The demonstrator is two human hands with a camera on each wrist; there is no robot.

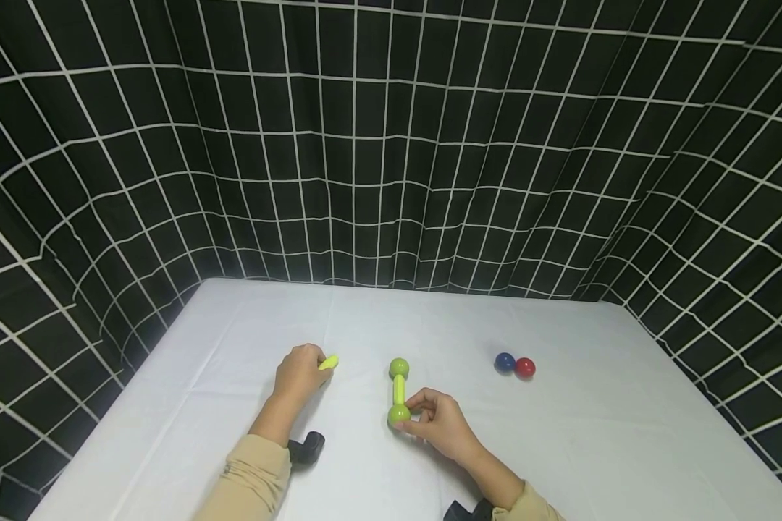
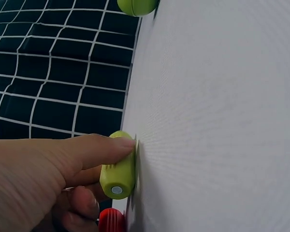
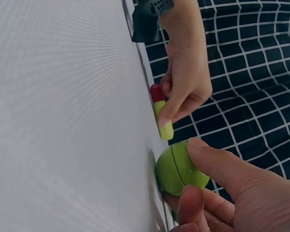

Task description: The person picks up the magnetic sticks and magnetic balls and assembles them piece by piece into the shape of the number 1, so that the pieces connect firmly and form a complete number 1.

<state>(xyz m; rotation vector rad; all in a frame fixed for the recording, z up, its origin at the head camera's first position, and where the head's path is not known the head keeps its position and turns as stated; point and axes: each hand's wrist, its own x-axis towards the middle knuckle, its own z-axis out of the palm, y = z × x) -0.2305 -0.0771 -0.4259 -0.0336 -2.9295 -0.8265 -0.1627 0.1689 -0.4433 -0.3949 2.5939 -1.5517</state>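
Note:
My left hand [image 1: 300, 373] pinches a yellow-green magnetic rod [image 2: 118, 169] between thumb and fingers, low over the white table. A round metal spot shows on the rod's end. Close beside it is a red rod [image 2: 111, 221], hidden under the hand in the head view. My right hand [image 1: 444, 425] holds the near green ball [image 3: 176, 169] between thumb and fingers. In the head view this ball lines up with another yellow-green rod [image 1: 399, 389] and a far green ball [image 1: 399, 367], joined like a dumbbell on the table.
A blue ball [image 1: 505, 362] and a red ball [image 1: 525, 368] lie side by side on the right part of the white table [image 1: 593, 434]. Black curtains with a white grid [image 1: 391, 159] enclose the back and sides. Dark wrist mounts [image 1: 308, 449] sit on both forearms.

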